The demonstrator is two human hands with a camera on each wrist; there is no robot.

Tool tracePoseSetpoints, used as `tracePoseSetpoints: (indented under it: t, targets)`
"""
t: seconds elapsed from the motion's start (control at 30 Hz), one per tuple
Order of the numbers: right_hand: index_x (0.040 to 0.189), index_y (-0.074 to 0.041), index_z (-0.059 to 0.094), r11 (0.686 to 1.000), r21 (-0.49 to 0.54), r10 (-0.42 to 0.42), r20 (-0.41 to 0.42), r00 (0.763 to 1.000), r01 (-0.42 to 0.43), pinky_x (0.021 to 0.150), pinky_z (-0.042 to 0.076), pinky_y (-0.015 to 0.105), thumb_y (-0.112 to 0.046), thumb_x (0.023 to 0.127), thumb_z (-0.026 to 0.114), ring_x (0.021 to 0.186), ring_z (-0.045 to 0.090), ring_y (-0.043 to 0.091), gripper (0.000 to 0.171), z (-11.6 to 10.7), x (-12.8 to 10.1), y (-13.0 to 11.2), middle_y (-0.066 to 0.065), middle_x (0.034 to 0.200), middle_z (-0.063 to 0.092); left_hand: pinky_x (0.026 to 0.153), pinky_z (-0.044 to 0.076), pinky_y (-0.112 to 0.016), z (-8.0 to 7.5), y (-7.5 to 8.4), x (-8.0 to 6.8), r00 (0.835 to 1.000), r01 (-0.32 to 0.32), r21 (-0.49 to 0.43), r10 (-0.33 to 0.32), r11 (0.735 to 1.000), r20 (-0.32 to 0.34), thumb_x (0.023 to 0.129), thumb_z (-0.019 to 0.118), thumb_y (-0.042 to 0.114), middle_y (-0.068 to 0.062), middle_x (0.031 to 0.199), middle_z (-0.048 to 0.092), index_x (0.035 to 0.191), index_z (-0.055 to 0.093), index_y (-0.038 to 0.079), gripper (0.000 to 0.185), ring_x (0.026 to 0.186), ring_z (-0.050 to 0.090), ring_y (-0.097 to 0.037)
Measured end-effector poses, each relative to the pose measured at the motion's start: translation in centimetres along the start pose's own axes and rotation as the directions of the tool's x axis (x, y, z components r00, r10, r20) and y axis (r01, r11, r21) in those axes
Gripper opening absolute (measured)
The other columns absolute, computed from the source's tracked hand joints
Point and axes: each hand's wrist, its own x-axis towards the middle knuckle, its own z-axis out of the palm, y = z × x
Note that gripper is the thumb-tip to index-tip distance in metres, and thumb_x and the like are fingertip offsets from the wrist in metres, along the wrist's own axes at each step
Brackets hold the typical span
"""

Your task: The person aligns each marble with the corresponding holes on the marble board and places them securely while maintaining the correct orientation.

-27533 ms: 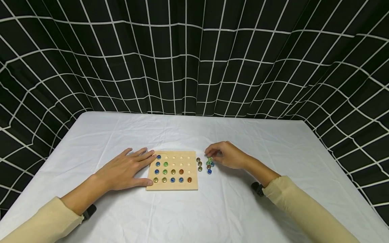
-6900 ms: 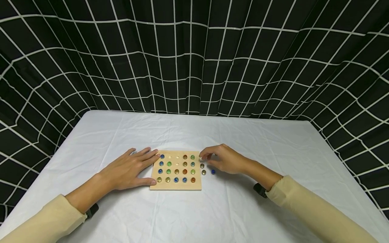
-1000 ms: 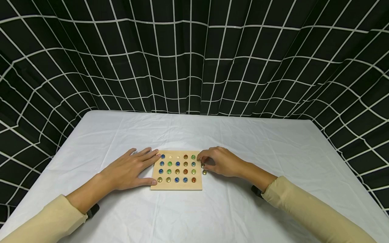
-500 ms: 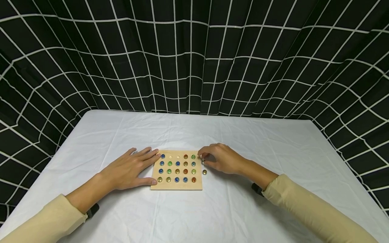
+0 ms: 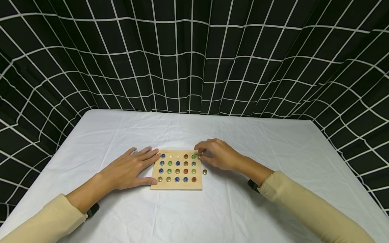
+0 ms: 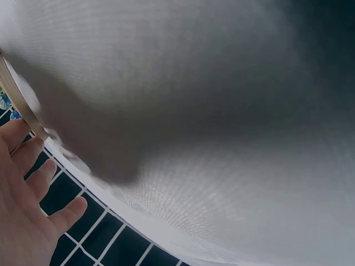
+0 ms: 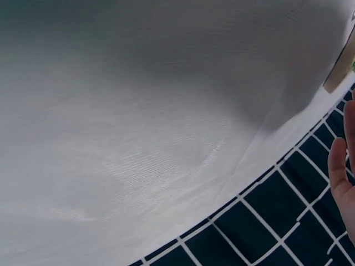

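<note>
R hand [image 5: 217, 156] pinching marble [image 5: 199, 156], L hand [image 5: 129, 170] flat; white tablecloth [image 5: 212, 209], black grid curtain [image 5: 194, 57] behind.

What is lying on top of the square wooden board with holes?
The square wooden board carries coloured glass marbles in most holes; two top-row holes stay empty. The left hand rests on its left edge. The right hand covers the top right corner.

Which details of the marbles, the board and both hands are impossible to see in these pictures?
- Head view: marble at right hand fingertips, mostly covered.
- Left wrist: wooden board cut by the frame edge, blurred.
- Right wrist: only a finger edge visible; grip unseen.
- Head view: left hand hides the board's left edge.
</note>
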Motion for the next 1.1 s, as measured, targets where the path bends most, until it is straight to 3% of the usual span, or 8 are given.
tracePoseSetpoints:
  t: [0.63, 1.1]
  targets:
    - [0.119, -0.005, 0.069, 0.999, 0.031, -0.034, 0.002, 0.999, 0.034, 0.09, 0.052, 0.037, -0.004, 0.09, 0.072, 0.098, 0.067, 0.015, 0.03, 0.5, 2.5, -1.3, 0.0, 0.102, 0.073, 0.11, 0.03, -0.063, 0.0, 0.0, 0.0, 1.0, 0.006, -0.008, -0.006, 1.0, 0.006, 0.089, 0.041, 0.079, -0.002, 0.159, 0.035, 0.155, 0.037, 0.018, 0.09, 0.146, 0.033, -0.029]
    - [0.12, -0.008, 0.068, 0.997, 0.072, -0.027, 0.065, 0.998, 0.023, 0.087, 0.053, 0.031, -0.005, 0.091, 0.071, 0.096, 0.065, 0.013, 0.029, 2.0, 4.9, -2.7, 0.001, 0.102, 0.072, 0.11, 0.03, -0.063, 0.0, -0.1, 0.0, 1.0, 0.001, -0.012, -0.001, 1.0, 0.004, 0.089, 0.042, 0.078, -0.002, 0.159, 0.036, 0.155, 0.038, 0.018, 0.089, 0.145, 0.033, -0.029]
